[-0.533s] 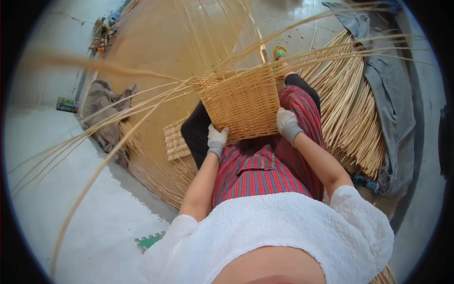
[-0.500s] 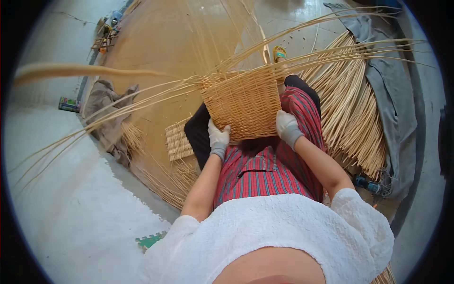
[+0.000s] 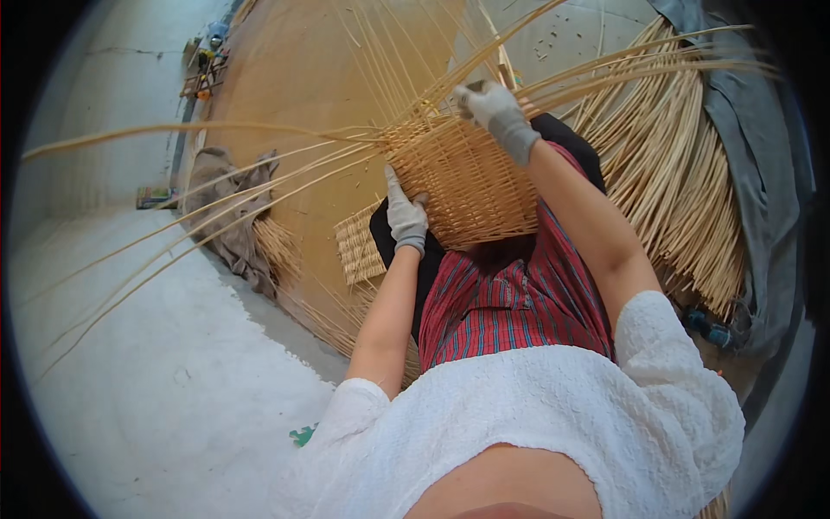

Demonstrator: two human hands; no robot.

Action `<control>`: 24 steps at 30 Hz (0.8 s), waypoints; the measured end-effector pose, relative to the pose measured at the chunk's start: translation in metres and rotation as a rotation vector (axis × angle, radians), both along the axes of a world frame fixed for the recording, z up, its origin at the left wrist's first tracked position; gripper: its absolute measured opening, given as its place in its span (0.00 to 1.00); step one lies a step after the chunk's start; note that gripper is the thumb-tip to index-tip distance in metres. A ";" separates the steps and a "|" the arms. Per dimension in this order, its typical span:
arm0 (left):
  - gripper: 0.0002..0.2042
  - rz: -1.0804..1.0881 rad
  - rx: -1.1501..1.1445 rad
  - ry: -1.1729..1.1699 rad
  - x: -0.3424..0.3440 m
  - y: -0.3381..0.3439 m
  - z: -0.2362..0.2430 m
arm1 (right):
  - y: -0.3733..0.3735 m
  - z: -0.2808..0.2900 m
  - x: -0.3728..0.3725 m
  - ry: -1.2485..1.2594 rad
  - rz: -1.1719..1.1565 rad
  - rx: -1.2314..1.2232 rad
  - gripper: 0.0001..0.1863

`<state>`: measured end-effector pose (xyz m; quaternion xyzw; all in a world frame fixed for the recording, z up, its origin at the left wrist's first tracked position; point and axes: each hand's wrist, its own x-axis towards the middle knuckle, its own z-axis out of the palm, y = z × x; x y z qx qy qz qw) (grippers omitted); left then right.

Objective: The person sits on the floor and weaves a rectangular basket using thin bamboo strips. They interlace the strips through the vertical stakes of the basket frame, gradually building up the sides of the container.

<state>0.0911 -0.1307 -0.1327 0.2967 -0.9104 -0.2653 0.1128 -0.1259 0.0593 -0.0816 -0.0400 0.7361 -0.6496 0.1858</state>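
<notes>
A woven basket [image 3: 471,190] sits on my lap, tilted, with long unwoven strands [image 3: 216,208] fanning out from its upper edge. My left hand [image 3: 402,208], in a pale glove with a grey cuff, grips the basket's left side. Over the upper rim my right hand [image 3: 497,117], gloved the same way, has its fingers curled among the strands at the top; what they hold is too small to make out. A flat woven piece [image 3: 354,242] lies beside my left knee.
A large bundle of pale canes [image 3: 666,173] lies on grey cloth [image 3: 748,190] at the right, near a teal power tool [image 3: 705,324]. A crumpled brown cloth [image 3: 225,199] with canes lies at the left. Small tools [image 3: 207,65] line the far left edge.
My right hand has moved from the basket's lower right side up to its upper rim. My left hand still holds the left side, slightly higher. The view has shifted, and the basket appears more turned.
</notes>
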 end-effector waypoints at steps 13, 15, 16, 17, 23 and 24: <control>0.32 -0.109 -0.248 -0.048 0.050 0.033 0.044 | 0.064 0.005 0.139 -0.082 0.046 -0.273 0.15; 0.32 -0.063 -0.131 -0.270 0.034 0.050 0.069 | 0.080 -0.010 0.153 -0.258 0.007 -0.334 0.14; 0.31 -0.054 -0.078 -0.378 0.023 0.051 0.079 | 0.081 -0.014 0.152 -0.304 -0.018 -0.356 0.14; 0.32 -0.138 -0.035 -0.317 0.020 0.039 0.075 | 0.082 -0.016 0.153 -0.354 -0.034 -0.375 0.13; 0.24 -0.092 0.902 -0.144 -0.002 0.016 0.054 | 0.083 -0.014 0.164 -0.521 -0.088 -0.374 0.22; 0.21 -0.066 0.983 -0.050 0.000 0.020 0.048 | 0.084 -0.016 0.162 -0.613 -0.105 -0.410 0.24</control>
